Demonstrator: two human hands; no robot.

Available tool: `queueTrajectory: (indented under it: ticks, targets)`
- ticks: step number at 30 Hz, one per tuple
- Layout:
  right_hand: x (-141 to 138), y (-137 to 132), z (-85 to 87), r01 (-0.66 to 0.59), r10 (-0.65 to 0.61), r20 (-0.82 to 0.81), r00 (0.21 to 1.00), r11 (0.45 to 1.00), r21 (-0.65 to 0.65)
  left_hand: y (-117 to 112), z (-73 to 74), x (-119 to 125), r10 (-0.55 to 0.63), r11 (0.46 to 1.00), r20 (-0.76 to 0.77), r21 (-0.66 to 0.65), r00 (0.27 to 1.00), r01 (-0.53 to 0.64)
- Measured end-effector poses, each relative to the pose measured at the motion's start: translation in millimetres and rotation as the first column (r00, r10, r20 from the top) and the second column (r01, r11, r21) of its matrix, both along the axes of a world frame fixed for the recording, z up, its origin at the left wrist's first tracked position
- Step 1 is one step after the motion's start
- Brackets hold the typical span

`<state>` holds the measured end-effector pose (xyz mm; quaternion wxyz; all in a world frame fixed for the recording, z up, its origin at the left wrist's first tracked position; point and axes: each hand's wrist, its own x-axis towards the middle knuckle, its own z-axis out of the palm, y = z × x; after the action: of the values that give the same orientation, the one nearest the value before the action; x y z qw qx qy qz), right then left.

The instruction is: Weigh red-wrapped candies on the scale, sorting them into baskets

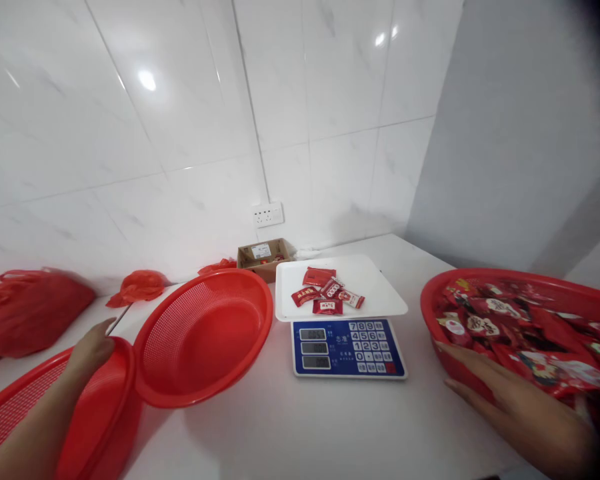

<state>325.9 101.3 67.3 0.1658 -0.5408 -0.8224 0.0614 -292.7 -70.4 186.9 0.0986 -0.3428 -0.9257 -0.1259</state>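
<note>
My left hand [94, 343] is closed at the far rim of a red plastic basket [123, 400], seemingly gripping that rim; its fingertips are partly hidden. At the right, my right hand [510, 400] lies with fingers stretched out against the near side of another red basket [435, 300]. That basket holds many red-wrapped candies [500, 307] and larger red packets. Between the hands stands a blue-and-white digital scale [347, 370]. Several red-wrapped candies [330, 290] rest on its white tray [380, 293].
A third red basket [205, 333], with a perforated side, stands left of the scale. Behind it is a small cardboard box [267, 267]. Red plastic bags [40, 307] lie at the far left, by the tiled wall [190, 120] with a power socket [269, 215].
</note>
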Motion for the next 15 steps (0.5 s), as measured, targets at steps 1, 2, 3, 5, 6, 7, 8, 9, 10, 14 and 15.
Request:
queueTrajectory:
  ticks: [1, 2, 3, 5, 6, 7, 8, 9, 10, 14, 15]
  targets:
    - [-1.4, -1.4, 3.2, 0.01, -0.01, 0.001, 1.0, 1.0, 0.001, 8.6, 4.0, 6.8, -0.03, 1.0, 0.015, 0.001, 0.999, 0.03]
    - [-2.9, -2.9, 6.5, 0.019, -0.019, 0.0, 1.0, 1.0, 0.004, 18.1, 7.5, 16.6, -0.076, 0.997, 0.029, 0.0, 0.997, 0.076]
    - [-4.3, -4.5, 9.9, 0.024, -0.024, -0.001, 1.0, 1.0, 0.004, 28.0, 10.3, 29.6, -0.139, 0.99, 0.042, 0.0, 0.989, 0.139]
    - [-7.2, -7.7, 16.7, 0.029, -0.028, 0.002, 1.0, 1.0, -0.008, 48.3, 13.4, 63.7, -0.303, 0.953, 0.071, 0.015, 0.95, 0.303]
    - [-8.6, -9.4, 20.0, 0.03, -0.03, 0.007, 1.0, 0.999, -0.014, 58.6, 13.6, 83.9, -0.413, 0.911, 0.096, 0.018, 0.906, 0.413]
    - [-10.0, -11.0, 23.1, 0.034, -0.034, 0.015, 0.999, 0.999, -0.019, 69.1, 13.0, 105.0, -0.499, 0.866, 0.112, 0.025, 0.859, 0.5]
    - [-11.3, -12.6, 26.0, 0.04, -0.04, 0.028, 0.999, 0.999, -0.028, 79.9, 11.5, 126.3, -0.569, 0.821, 0.125, 0.033, 0.813, 0.57]
    - [-12.6, -14.2, 28.7, 0.047, -0.045, 0.044, 0.998, 0.998, -0.039, 91.1, 9.1, 146.9, -0.641, 0.765, 0.136, 0.035, 0.755, 0.643]
    - [-13.8, -15.5, 30.9, 0.056, -0.053, 0.061, 0.997, 0.997, -0.048, 102.9, 5.8, 166.4, -0.705, 0.706, 0.144, 0.039, 0.695, 0.707]
    - [-15.3, -17.8, 34.3, 0.079, -0.072, 0.094, 0.993, 0.995, -0.068, 152.5, -14.2, 227.8, -0.86, 0.497, 0.156, 0.04, 0.486, 0.867]
    - [-14.8, -17.5, 33.7, 0.071, -0.065, 0.088, 0.994, 0.995, -0.065, 163.9, -20.0, 239.1, -0.883, 0.453, 0.153, 0.035, 0.443, 0.891]
